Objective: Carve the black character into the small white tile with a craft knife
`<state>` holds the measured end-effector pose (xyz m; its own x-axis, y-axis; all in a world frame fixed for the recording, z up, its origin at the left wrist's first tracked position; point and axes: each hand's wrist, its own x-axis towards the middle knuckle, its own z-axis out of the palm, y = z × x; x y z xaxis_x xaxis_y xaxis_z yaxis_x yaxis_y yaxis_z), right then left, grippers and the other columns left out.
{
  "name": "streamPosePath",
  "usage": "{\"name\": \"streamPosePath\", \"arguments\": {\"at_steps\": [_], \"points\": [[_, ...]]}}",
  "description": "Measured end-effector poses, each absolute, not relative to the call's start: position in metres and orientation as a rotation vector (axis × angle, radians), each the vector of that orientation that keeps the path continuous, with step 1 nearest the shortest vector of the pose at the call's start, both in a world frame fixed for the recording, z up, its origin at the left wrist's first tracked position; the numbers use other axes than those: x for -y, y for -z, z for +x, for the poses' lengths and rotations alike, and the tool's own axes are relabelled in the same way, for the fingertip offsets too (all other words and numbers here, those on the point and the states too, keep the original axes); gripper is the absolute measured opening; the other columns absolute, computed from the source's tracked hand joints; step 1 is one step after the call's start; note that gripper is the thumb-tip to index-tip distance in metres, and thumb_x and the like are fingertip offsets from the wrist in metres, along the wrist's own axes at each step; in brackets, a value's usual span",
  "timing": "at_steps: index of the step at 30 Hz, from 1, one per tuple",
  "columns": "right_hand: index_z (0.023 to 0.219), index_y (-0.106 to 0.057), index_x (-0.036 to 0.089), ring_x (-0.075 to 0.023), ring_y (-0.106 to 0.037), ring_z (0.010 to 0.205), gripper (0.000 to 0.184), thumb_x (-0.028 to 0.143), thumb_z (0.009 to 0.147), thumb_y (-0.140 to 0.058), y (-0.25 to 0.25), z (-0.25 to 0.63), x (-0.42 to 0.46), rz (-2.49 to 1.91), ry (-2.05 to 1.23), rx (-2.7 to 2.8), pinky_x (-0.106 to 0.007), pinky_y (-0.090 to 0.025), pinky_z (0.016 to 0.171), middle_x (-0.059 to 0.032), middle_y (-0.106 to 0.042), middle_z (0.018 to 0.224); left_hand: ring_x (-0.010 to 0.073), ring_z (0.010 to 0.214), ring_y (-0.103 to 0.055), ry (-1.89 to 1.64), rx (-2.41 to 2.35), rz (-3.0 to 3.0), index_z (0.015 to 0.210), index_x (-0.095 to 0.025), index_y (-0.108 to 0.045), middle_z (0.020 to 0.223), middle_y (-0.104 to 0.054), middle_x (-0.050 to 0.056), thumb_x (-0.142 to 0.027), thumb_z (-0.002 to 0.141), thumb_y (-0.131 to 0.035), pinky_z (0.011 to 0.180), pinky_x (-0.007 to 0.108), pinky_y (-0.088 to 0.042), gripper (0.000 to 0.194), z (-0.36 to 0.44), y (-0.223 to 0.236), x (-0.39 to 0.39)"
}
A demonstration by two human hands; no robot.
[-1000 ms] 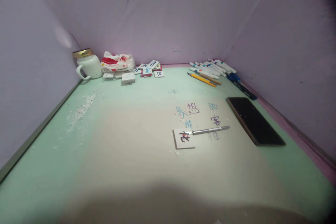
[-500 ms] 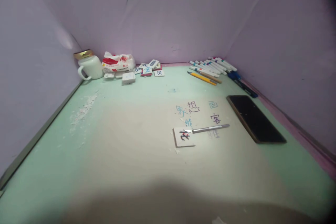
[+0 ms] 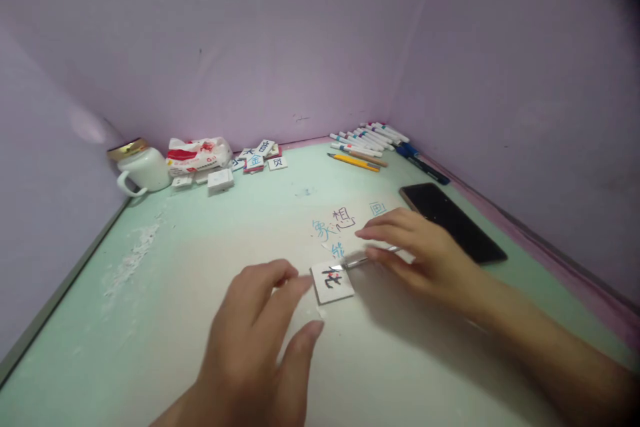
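Note:
A square white tile (image 3: 336,289) with a black handwritten character and small red marks lies flat in the middle of the table. The blade of a slim silver craft knife (image 3: 356,260) rests over the tile's upper edge. My right hand (image 3: 425,247) hovers over the knife's handle, fingers apart. One finger overlaps the handle, and I cannot tell whether it touches. My left hand (image 3: 260,327) is open to the left of the tile, its fingertips close to the tile's edge and thumb spread below.
Handwritten characters (image 3: 343,217) mark the table behind the tile. A black phone (image 3: 457,221) lies to the right, with markers (image 3: 367,140) and a yellow pencil-like tool (image 3: 354,162) beyond. Far left stand a white mug (image 3: 147,170), a tissue pack (image 3: 199,156) and character tiles (image 3: 256,161). White crumbs (image 3: 134,253) lie left.
Both hands have come into view from below, the left beside the tile and the right over the knife. The camera view has turned to the right.

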<state>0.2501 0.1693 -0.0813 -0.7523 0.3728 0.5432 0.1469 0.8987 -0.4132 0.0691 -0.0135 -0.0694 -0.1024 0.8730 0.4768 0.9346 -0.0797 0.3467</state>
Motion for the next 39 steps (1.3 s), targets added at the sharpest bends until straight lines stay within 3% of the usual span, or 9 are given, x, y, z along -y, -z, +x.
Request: {"name": "streamPosePath", "arguments": {"at_steps": [4,8,13,20,25,39], "points": [[0.108,-0.063,0.019,-0.0193,-0.055,0.093,0.021,0.02,0.089,-0.053,0.113,0.243,-0.182,-0.37,-0.49,2.672,-0.039,-0.043,0.083,-0.0071,-0.065,0.098,0.027,0.1,-0.052,0.821,2.17,-2.154,0.117,-0.013,-0.052,0.111,-0.053,0.013,-0.024,0.078,-0.06,0.08,0.044,-0.051,0.041,0.073,0.095,-0.022],[0.101,-0.064,0.02,-0.0188,-0.053,0.093,0.016,0.027,0.088,-0.057,0.12,0.243,-0.183,-0.427,-0.538,2.719,-0.037,-0.04,0.084,-0.0055,-0.064,0.097,0.0287,0.1,-0.052,0.702,2.382,-2.148,0.117,-0.013,-0.055,0.11,-0.054,0.012,-0.024,0.074,-0.064,0.083,0.049,-0.048,0.045,0.073,0.117,-0.032],[0.089,-0.062,0.017,-0.0183,-0.053,0.089,0.008,0.021,0.089,-0.055,0.117,0.242,-0.179,-0.454,-0.557,2.753,-0.033,-0.039,0.079,-0.0062,-0.063,0.093,0.0272,0.1,-0.051,0.748,2.483,-2.138,0.113,-0.018,-0.058,0.109,-0.054,0.01,-0.023,0.075,-0.063,0.086,0.049,-0.044,0.039,0.068,0.12,-0.032],[0.082,-0.06,0.017,-0.0124,-0.051,0.063,0.017,0.021,0.09,-0.045,0.115,0.25,-0.171,-0.436,-0.471,2.732,-0.025,-0.032,0.057,-0.0015,-0.06,0.072,0.0262,0.098,-0.051,0.813,2.519,-2.148,0.109,-0.019,-0.059,0.107,-0.054,0.009,-0.024,0.073,-0.063,0.086,0.047,-0.043,0.037,0.068,0.118,-0.034],[0.072,-0.061,0.017,-0.0108,-0.052,0.059,0.027,0.029,0.09,-0.047,0.114,0.251,-0.164,-0.479,-0.376,2.606,-0.025,-0.028,0.054,0.0001,-0.059,0.063,0.0265,0.097,-0.051,0.821,2.495,-2.149,0.111,-0.019,-0.059,0.106,-0.054,0.009,-0.026,0.075,-0.061,0.085,0.046,-0.044,0.037,0.068,0.118,-0.029],[0.072,-0.067,0.02,-0.0098,-0.052,0.056,0.023,0.028,0.087,-0.052,0.121,0.243,-0.159,-0.513,-0.327,2.629,-0.027,-0.021,0.051,0.0026,-0.063,0.064,0.0255,0.093,-0.052,0.851,2.418,-2.196,0.112,-0.019,-0.06,0.101,-0.053,0.009,-0.027,0.075,-0.062,0.082,0.046,-0.044,0.037,0.067,0.118,-0.028]]}}
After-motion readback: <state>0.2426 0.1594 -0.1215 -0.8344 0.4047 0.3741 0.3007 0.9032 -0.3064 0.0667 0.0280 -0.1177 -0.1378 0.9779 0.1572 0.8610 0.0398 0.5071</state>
